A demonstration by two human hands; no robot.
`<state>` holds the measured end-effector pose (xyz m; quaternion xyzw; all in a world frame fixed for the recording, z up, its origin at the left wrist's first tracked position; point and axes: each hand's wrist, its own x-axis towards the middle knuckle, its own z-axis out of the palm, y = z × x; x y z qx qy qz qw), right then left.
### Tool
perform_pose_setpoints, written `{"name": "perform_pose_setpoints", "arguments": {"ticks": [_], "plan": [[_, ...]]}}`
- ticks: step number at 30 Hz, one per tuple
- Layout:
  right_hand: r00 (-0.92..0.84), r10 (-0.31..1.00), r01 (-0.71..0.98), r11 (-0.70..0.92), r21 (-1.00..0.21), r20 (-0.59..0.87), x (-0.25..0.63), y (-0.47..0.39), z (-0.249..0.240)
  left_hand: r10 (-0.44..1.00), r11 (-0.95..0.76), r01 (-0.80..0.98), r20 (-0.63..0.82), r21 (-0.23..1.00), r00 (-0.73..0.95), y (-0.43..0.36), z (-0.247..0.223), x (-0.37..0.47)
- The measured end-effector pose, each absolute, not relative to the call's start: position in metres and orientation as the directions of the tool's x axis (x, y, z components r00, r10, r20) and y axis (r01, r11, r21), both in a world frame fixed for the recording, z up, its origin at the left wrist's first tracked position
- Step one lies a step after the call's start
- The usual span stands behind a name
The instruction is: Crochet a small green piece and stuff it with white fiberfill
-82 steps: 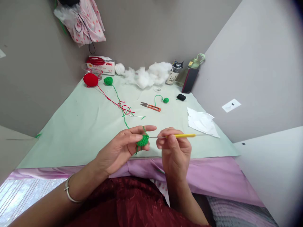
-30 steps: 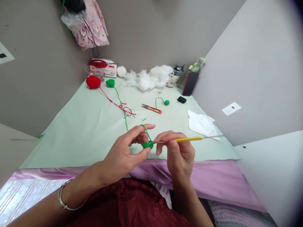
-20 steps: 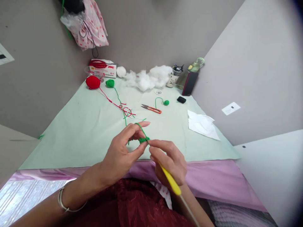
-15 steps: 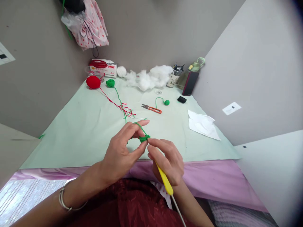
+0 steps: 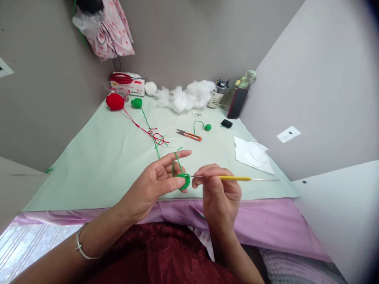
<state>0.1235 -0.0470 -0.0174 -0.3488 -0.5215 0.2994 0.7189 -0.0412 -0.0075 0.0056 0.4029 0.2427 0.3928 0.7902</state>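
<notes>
A small round piece of green crochet (image 5: 184, 182) is pinched between the thumb and fingers of my left hand (image 5: 154, 183). Green yarn runs up from it over my raised left index finger. My right hand (image 5: 222, 193) grips a crochet hook with a yellow handle (image 5: 235, 178), held nearly level. The hook's thin metal tip reaches the top edge of the green piece; whether it is inside a stitch is too small to tell. From behind my left hand, green yarn leads back to a green yarn ball (image 5: 136, 103).
Orange thread snips (image 5: 189, 135) and a small green crocheted ball (image 5: 207, 127) lie beyond my hands. Further back are a red yarn ball (image 5: 115, 101), white stuffing (image 5: 183, 98), a pen cup (image 5: 215, 98) and a phone (image 5: 237, 103). White paper (image 5: 253, 154) lies at right.
My right hand has moved right and turned, swinging the hook from steeply slanted to nearly level. The green piece now shows its round face, and my left index finger is raised with yarn over it.
</notes>
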Motion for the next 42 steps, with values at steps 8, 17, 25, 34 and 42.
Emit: {"name": "perform_pose_setpoints", "arguments": {"ticks": [8,17,25,34,42], "plan": [[0.302,0.736,0.115,0.602,-0.79,0.605,0.124,-0.055,-0.016,0.872,0.183,-0.263,-0.033,0.947,0.489,-0.004,0.002,-0.047],[0.233,0.835,-0.057,0.524,-0.85,0.499,0.124,-0.051,-0.015,0.843,0.191,-0.247,-0.029,0.95,0.537,-0.008,0.007,-0.043],[0.136,0.557,0.5,0.675,-0.542,0.819,0.12,-0.052,-0.03,0.844,0.358,-0.433,-0.088,0.827,0.529,-0.012,0.004,-0.033],[0.1,0.552,0.554,0.66,-0.507,0.828,0.12,-0.046,-0.018,0.839,0.413,-0.474,-0.123,0.778,0.53,-0.014,0.008,-0.028],[0.262,0.513,0.414,0.705,-0.576,0.817,0.117,-0.046,-0.018,0.776,0.551,-0.505,-0.185,0.664,0.604,-0.011,0.014,-0.035]]}}
